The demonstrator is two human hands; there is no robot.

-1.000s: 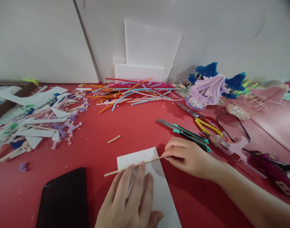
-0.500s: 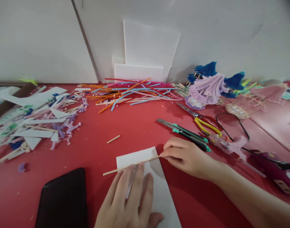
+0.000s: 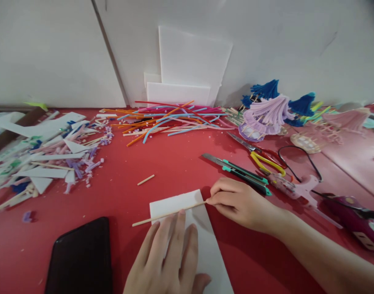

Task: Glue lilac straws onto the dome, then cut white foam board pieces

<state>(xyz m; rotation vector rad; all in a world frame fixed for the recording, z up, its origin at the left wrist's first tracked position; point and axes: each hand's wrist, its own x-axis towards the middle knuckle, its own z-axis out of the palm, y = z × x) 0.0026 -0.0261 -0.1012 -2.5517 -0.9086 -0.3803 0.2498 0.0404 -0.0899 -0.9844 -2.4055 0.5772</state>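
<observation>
A thin wooden stick point(image 3: 167, 215) lies slantwise across the top of a white foam board point(image 3: 210, 245), its left end sticking out past the board's edge. My right hand point(image 3: 240, 204) pinches the stick's right end between thumb and fingers, just off the board's right side. Fingers stretched out, my left hand point(image 3: 168, 257) rests flat on the board, its fingertips at or just below the stick; whether they press on it I cannot tell. Beyond the board lies a short cut piece of stick point(image 3: 145, 180) on the red table point(image 3: 119, 163).
A black phone point(image 3: 81, 257) lies at the left front. Right of the board are a utility knife point(image 3: 239, 172), scissors point(image 3: 242, 143), yellow-handled pliers point(image 3: 268, 163) and a glue gun point(image 3: 300, 190). Scraps point(image 3: 55, 159), pipe cleaners point(image 3: 174, 118) and lilac pipe-cleaner craft point(image 3: 266, 116) line the back.
Almost nothing differs. My left hand's fingers have shifted very slightly on the board; the stick and my right hand stay in place.
</observation>
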